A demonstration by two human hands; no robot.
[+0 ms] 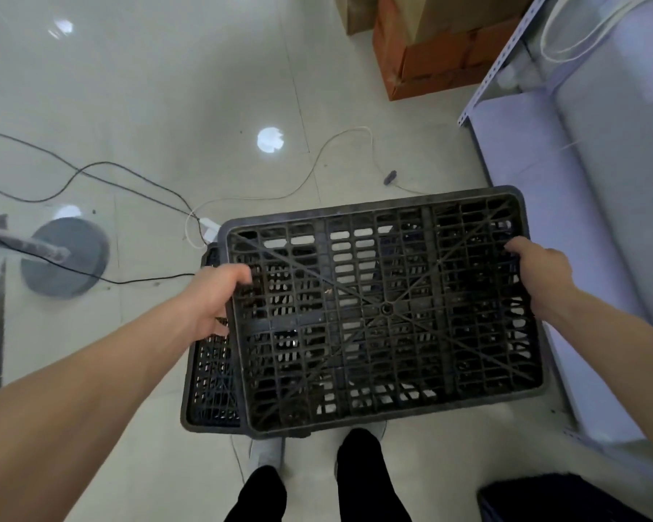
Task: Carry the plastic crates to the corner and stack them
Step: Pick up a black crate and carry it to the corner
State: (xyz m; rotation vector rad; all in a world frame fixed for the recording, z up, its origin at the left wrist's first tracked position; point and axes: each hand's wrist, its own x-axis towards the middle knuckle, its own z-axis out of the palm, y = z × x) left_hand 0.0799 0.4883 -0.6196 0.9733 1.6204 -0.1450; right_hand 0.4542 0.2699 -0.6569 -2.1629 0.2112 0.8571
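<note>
I hold a black plastic lattice crate (385, 310) bottom-up, tilted over the tiled floor in front of my feet. My left hand (215, 295) grips its left edge, fingers curled round the rim. At the right edge, my right hand (540, 273) grips the rim the same way. Under it, offset to the left, lies another black crate (212, 374); only its left strip shows. The corner of a third dark crate (558, 499) shows at the bottom right.
A white metal shelf unit (581, 205) stands close on the right. Orange and brown cardboard boxes (434, 50) sit at the back. Black and white cables (136, 182) and a power strip (209, 227) lie on the floor. A grey round stand base (65, 258) is at the left.
</note>
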